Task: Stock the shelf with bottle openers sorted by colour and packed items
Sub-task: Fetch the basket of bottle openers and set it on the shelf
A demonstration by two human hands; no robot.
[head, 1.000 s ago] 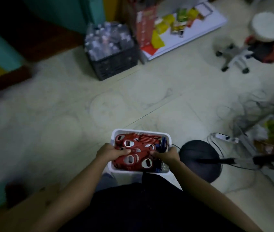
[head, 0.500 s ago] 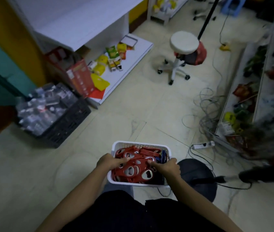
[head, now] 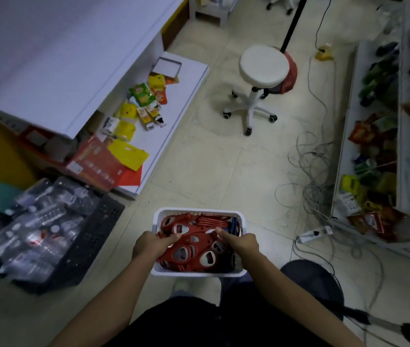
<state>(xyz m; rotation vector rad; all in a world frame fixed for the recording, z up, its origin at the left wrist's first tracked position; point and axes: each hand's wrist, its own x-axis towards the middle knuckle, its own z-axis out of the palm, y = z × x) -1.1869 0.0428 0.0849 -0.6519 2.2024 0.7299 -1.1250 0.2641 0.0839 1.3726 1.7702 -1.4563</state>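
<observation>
Looking down from the head camera, we are holding a white basket in front of our waist, above the tiled floor. Our left hand is curling round its left rim, thumb lying on the pile; our right hand is gripping the right rim likewise. Red bottle openers, flat with oval cut-outs, are filling it, their long axes mostly running left to right; blue openers are standing at the right wall.
</observation>
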